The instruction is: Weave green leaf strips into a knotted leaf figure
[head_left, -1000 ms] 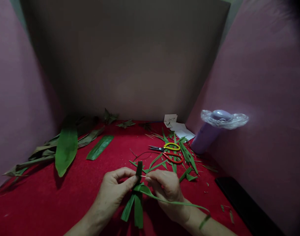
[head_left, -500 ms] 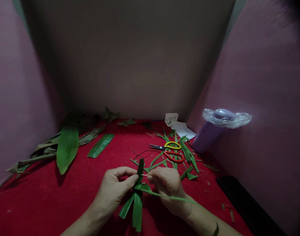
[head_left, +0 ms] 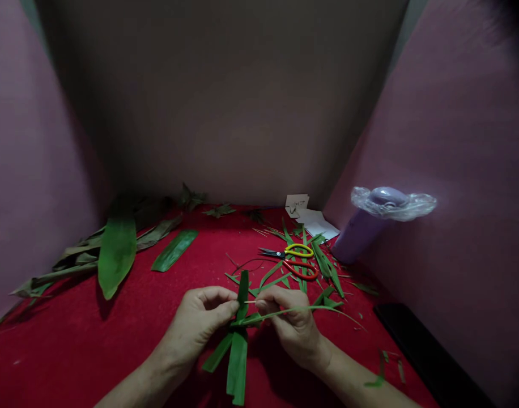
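My left hand pinches a folded green leaf piece near its upper upright strip. Two wider strips of it hang down, and one thin strip trails right across the back of my right hand. Between my right thumb and forefinger is a thin pale toothpick; its other end meets the leaf beside my left fingertips. Whether the point has pierced the leaf, I cannot tell. Beyond my right hand lie scissors with one yellow and one red handle, on top of cut leaf strips.
Left on the red cloth are a long broad leaf, dried leaves and a cut leaf piece. Right are white papers, a purple bottle under clear plastic and a black flat object. Walls enclose three sides.
The thin trailing strip has swung up, from below my right wrist to across the back of the hand. The lower strips have tilted slightly left. Both hands keep their holds.
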`<state>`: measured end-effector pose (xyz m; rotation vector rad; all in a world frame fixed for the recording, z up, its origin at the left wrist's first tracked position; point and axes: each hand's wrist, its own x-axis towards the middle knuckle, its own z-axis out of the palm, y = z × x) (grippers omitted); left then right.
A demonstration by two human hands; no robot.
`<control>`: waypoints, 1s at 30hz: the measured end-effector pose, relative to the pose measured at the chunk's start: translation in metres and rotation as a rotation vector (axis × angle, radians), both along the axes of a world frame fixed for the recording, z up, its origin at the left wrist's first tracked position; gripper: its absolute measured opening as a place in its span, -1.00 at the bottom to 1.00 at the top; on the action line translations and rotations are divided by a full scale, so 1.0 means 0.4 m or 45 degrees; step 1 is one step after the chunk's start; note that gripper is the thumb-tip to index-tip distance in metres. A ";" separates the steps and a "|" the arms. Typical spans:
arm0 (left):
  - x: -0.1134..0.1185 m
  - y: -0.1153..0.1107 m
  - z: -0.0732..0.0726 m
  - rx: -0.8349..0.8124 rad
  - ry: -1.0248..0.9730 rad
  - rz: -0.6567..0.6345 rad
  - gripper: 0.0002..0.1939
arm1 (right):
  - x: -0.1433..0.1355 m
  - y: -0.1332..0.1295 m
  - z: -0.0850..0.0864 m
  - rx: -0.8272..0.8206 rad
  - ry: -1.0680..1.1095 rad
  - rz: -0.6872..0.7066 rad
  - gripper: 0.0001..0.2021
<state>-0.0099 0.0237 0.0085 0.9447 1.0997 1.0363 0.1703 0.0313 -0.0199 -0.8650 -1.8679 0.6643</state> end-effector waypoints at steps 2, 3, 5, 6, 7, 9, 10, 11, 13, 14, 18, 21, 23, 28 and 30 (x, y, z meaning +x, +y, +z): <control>0.000 0.001 0.000 -0.006 0.004 -0.005 -0.87 | 0.001 0.001 -0.001 -0.024 -0.006 -0.004 -0.77; 0.000 0.002 -0.001 -0.006 0.009 -0.005 -0.86 | 0.002 0.002 -0.002 -0.036 -0.014 -0.006 -0.77; -0.001 0.003 -0.006 -0.008 0.015 -0.009 -0.84 | 0.006 0.004 -0.005 -0.058 -0.037 -0.007 -0.77; -0.002 0.004 -0.010 -0.010 0.015 -0.018 -0.83 | 0.007 0.006 -0.006 -0.068 -0.048 -0.006 -0.77; -0.003 0.004 -0.013 -0.013 0.011 -0.027 -0.83 | 0.009 0.008 -0.007 -0.076 -0.057 0.000 -0.76; -0.004 0.004 -0.015 -0.013 0.004 -0.047 -0.82 | 0.012 0.011 -0.009 -0.092 -0.073 0.021 -0.73; -0.004 0.004 -0.013 -0.009 0.006 -0.058 -0.82 | 0.012 0.012 -0.009 -0.100 -0.081 0.035 -0.72; -0.003 0.003 -0.009 -0.006 0.011 -0.067 -0.82 | 0.013 0.013 -0.010 -0.109 -0.090 0.049 -0.70; 0.000 0.001 0.003 -0.002 0.030 -0.078 -0.82 | 0.012 0.015 -0.010 -0.127 -0.106 0.076 -0.68; 0.001 0.000 0.008 -0.004 0.037 -0.080 -0.82 | 0.011 0.015 -0.010 -0.138 -0.111 0.087 -0.67; 0.006 -0.004 0.018 -0.025 0.008 -0.084 -0.82 | 0.009 0.019 -0.017 -0.187 -0.097 0.109 -0.66; 0.007 -0.006 0.014 -0.043 -0.036 -0.101 -0.81 | 0.009 0.021 -0.024 -0.213 -0.061 0.128 -0.65; 0.006 -0.007 0.012 -0.059 -0.046 -0.117 -0.81 | 0.009 0.020 -0.024 -0.228 -0.029 0.139 -0.65; 0.006 -0.006 0.008 -0.035 -0.031 -0.109 -0.82 | 0.006 0.015 -0.011 -0.269 0.061 0.122 -0.67; 0.007 -0.006 0.007 -0.039 -0.037 -0.112 -0.81 | 0.004 0.014 -0.010 -0.319 0.094 0.130 -0.67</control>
